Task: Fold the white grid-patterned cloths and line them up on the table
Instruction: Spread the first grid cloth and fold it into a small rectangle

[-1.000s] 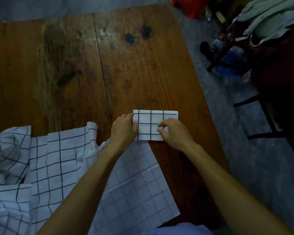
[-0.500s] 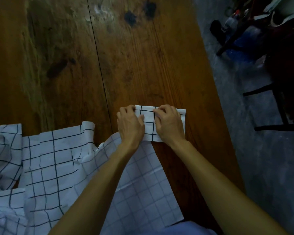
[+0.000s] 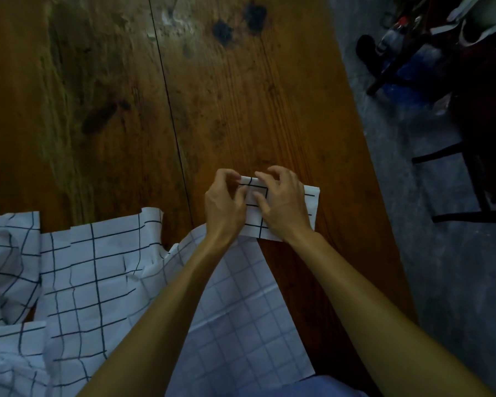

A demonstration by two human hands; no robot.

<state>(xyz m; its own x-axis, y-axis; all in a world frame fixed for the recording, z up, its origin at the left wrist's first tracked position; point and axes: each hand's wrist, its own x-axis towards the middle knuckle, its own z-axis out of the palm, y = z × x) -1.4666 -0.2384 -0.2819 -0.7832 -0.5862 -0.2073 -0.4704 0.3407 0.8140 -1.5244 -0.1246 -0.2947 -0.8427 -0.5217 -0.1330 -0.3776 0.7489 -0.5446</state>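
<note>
A broad wooden table fills most of the view, its dark brown planks glossy and scarred with black knots, pale worn patches and a long seam running from far to near. To its right lies a grey, mottled floor, with dark chair legs and a heap of bottles and blue clutter at the far right.

Across the near left of the table sprawls a pile of unfolded cloths, white fabric with a thin black grid, rumpled and bunched at the far-left edge. Beside it, under the forearms, a flatter cloth with a fainter, smaller grid lies smooth and hangs toward the near table edge.

The folded cloth, a small compact rectangle with crisp edges and bold grid lines, sits near the right edge of the table, just beyond the flat cloth and touching it.

The left hand has its fingers curled, thumb and fingertips pinching the far-left corner of the folded cloth. The right hand lies over the middle of the rectangle, fingers bent, thumb and forefinger nipping the upper layer beside the left hand.
</note>
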